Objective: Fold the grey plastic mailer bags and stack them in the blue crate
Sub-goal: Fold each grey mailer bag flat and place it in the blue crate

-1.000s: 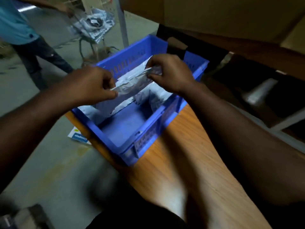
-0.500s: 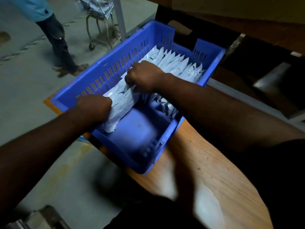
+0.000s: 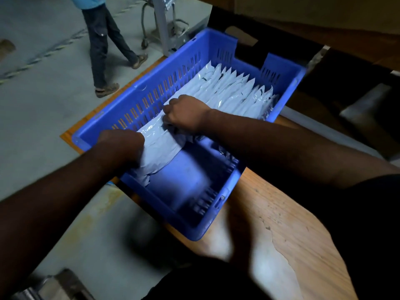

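Dim workroom, grey concrete floor; worn wooden table [image 3: 287, 241] with peeling laminate carries a blue slotted plastic crate [image 3: 151, 92] set at its far corner, one end overhanging the edge. Far half of crate holds a row of folded grey plastic mailer bags [image 3: 233, 92] standing on edge, packed side by side against the far end wall; near half of the crate floor is bare blue plastic. One more folded grey mailer bag [image 3: 160, 146] sits at the front of the row, leaning slightly, lower end crumpled on the crate floor. Left hand [image 3: 121, 146] grips its near end, fingers curled round the plastic, fingertips hidden behind the bag. Right hand [image 3: 186, 113] presses the far end, knuckles up, fingers bent onto the upper edge; whether the thumb pinches cannot be told. Step in hand, as judged: seating the newest bag against the row. It looks not quite upright and not yet flush. Next move likely calls for pushing the bag square against its neighbours, then letting go with both hands without the slippery row toppling forward into the open space. Background: another person's legs [image 3: 104, 44] in dark trousers and sandals, and a metal trolley frame [image 3: 160, 24] beyond the crate.
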